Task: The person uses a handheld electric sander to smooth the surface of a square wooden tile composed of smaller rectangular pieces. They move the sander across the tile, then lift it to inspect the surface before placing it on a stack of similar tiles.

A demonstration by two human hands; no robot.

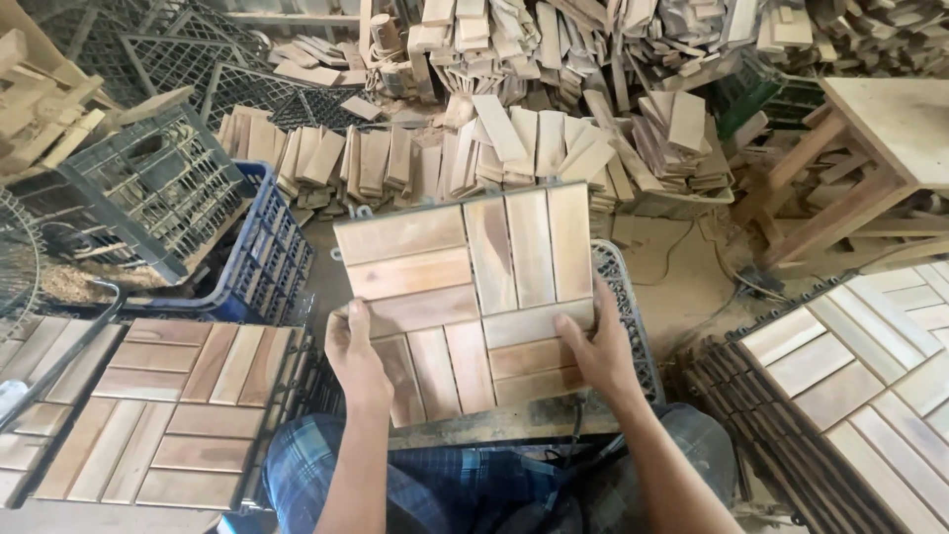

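Over the lap, above a strip of worktop edge, a square wooden deck tile held up in both hands, slat face toward the camera, slightly tilted, four blocks of slats set in alternating directions. Far left, a finished tile stack beside a blue plastic crate. Then the left hand at the tile's lower left edge, thumb laid on the face, the other fingers curled behind and out of sight, clamped on the tile. Then the right hand at the lower right edge, thumb across a slat, fingers wrapped round the back, likewise gripping. Neither hand nearer; tile centred between them, directly ahead. Beneath it, a black plastic grid base showing on the right. Far right, another pile of tiles; behind, heaps of loose slats.
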